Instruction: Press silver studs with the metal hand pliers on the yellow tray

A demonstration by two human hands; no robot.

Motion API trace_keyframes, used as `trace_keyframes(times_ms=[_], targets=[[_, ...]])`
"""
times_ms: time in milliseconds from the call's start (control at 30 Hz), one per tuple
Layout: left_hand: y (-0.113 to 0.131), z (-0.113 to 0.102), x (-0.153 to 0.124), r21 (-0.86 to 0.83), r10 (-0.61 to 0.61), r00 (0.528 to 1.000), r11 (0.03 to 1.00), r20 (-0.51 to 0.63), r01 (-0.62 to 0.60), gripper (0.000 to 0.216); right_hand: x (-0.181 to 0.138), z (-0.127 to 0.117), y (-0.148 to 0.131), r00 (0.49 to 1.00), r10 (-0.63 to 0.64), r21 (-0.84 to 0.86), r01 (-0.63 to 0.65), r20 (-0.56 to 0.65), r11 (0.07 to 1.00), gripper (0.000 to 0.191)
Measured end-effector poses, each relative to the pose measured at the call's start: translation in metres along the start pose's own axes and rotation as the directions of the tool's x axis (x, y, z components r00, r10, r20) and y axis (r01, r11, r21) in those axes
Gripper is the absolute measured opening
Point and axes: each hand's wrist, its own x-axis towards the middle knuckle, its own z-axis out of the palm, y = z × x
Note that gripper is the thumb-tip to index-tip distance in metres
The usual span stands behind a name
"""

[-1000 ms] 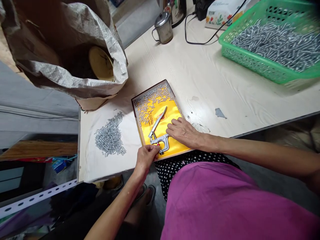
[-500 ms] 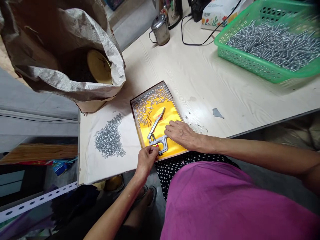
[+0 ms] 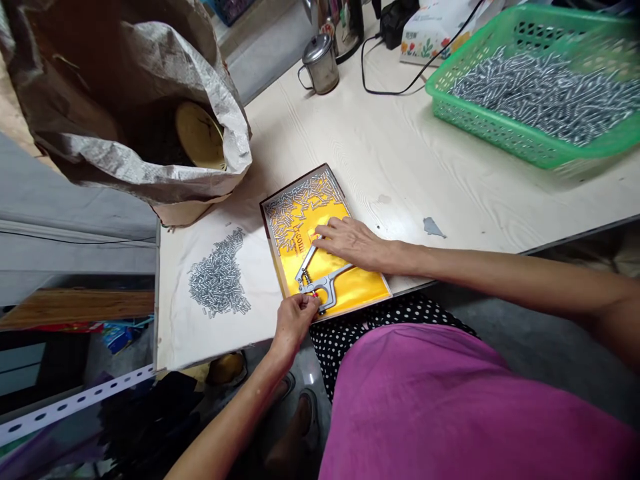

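Grey snap-fastener pliers (image 3: 329,283) with a coil spring lie over the yellow bottom of a shallow box (image 3: 345,308), their two handles spread apart. My right hand (image 3: 353,243) lies over the handles, its fingers curled on the end of the upper one. At the jaws, beside a small red part, my left hand (image 3: 297,313) is closed in a pinch. Whatever sits between its fingertips is hidden. Many small metal spring-like pieces (image 3: 300,200) cover the far end of the box.
Left of the box is a heap of small metal pieces (image 3: 217,277). A large open sack (image 3: 200,187) stands behind it, a yellow bowl (image 3: 197,137) inside. Further back are a metal mug (image 3: 321,67), a black cable (image 3: 387,92) and a green basket (image 3: 500,137) of metal pieces.
My right hand has moved from the lower handle up and over to the upper handle of the pliers. My left hand stays at the jaws.
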Motion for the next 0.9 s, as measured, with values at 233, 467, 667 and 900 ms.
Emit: trace_keyframes(times_ms=[233, 467, 667, 900], targets=[[0.002, 0.0, -0.003, 0.045, 0.011, 1.0, 0.999, -0.012, -0.01, 0.043, 0.03, 0.003, 0.02, 0.997, -0.063, -0.13, 0.069, 0.049, 0.989, 0.022], [0.004, 0.0, -0.005, 0.002, 0.001, 1.0, 1.0, -0.006, -0.001, 0.041, 0.015, -0.002, 0.02, 0.996, -0.029, -0.013, 0.031, 0.086, 0.999, 0.019], [0.006, -0.001, -0.006, -0.001, -0.008, 1.0, 1.0, -0.014, 0.008, 0.039, -0.015, -0.016, 0.021, 0.995, -0.099, 0.024, 0.098, 0.033, 0.995, 0.067], [0.006, 0.0, -0.006, -0.025, -0.022, 0.999, 0.999, -0.026, 0.022, 0.037, -0.029, -0.015, 0.016, 0.993, -0.114, 0.023, 0.114, 0.024, 0.993, 0.081]])
